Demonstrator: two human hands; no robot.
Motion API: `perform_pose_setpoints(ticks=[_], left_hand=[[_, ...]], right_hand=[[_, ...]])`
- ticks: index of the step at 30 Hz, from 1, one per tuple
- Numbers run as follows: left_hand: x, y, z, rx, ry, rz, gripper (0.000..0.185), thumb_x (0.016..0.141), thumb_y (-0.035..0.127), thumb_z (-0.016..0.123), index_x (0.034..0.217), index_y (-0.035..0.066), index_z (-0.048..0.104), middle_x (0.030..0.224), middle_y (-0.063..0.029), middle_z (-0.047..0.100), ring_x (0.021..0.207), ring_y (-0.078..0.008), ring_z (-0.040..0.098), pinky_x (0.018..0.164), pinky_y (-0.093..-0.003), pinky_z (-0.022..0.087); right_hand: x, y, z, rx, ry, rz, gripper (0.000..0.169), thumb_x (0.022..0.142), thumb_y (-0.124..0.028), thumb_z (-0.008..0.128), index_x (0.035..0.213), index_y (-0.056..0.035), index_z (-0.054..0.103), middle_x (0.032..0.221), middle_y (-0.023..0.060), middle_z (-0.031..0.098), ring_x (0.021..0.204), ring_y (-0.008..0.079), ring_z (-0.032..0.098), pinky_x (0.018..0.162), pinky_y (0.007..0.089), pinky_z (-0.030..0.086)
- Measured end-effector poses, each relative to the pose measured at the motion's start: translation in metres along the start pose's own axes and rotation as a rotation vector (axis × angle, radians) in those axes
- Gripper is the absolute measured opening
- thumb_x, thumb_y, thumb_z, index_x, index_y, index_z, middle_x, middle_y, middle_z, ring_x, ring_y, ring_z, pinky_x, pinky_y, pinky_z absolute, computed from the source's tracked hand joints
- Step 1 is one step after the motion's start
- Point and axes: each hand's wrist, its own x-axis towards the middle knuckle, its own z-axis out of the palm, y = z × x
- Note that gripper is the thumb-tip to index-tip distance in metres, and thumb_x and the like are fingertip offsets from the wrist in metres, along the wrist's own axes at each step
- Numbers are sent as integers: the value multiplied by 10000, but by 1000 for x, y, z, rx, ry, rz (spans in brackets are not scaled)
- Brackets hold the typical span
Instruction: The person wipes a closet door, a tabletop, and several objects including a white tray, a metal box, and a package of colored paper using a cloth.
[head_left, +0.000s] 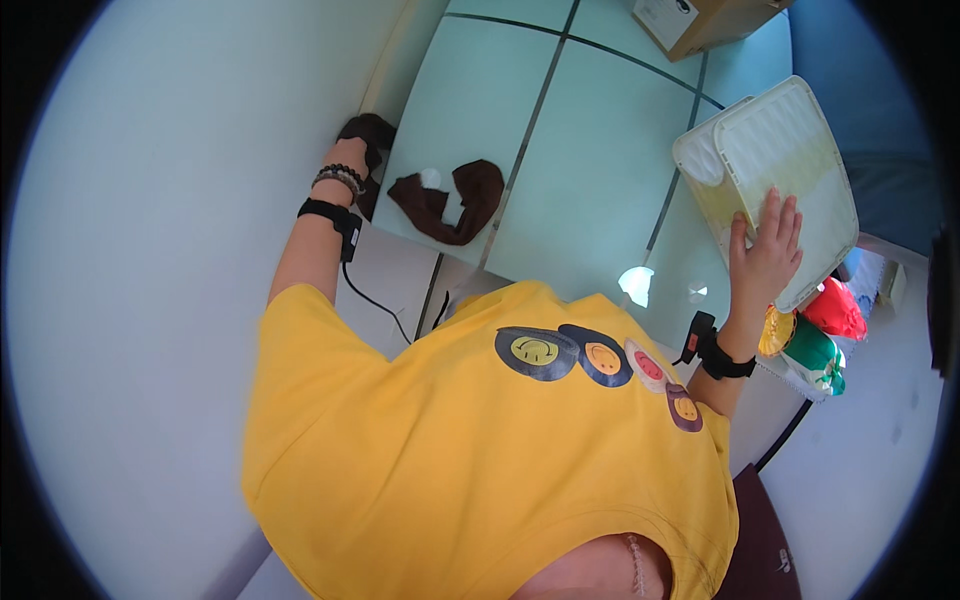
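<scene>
At the table's left edge, my left hand (347, 156) has its fingers curled around a dark brown cloth item (370, 129), possibly a sock. Part of that cloth hangs below the hand beside the tabletop. Close by on the table, a similar dark brown sock-like piece (469, 214) lies bent into a U shape. Over on the right, my right hand (769, 244) rests with spread fingers against a pale translucent plastic storage box (814, 165). Its thumb lies near the box's edge. The box sits at an angle at the table's right side, and its contents are unclear.
The pale green tabletop (600, 150) has dark dividing lines. A cardboard box (712, 26) stands at its far end. Red (832, 309) and green (817, 352) wrapped packages lie low at right. A wall (187, 225) runs along the left. A cable (375, 301) hangs from my left wrist device.
</scene>
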Motion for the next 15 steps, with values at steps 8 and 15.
perform_pose_setpoints(ticks=[8,15], left_hand=[[-74,-37,36,-77,-184,-41,241,737,45,549,960,25,638,986,-224,602,941,-359,572,827,-395,477],[-115,-28,-12,-1104,514,76,286,792,129,560,1053,20,606,981,-132,641,932,-217,605,824,-306,464]], right_hand=[[-1,1,5,23,32,-11,521,807,-390,549,1289,-233,427,1340,83,409,1233,289,385,904,552,339],[-4,4,4,6,23,-10,526,804,-375,554,1290,-224,421,1336,88,408,1230,294,385,905,565,332]])
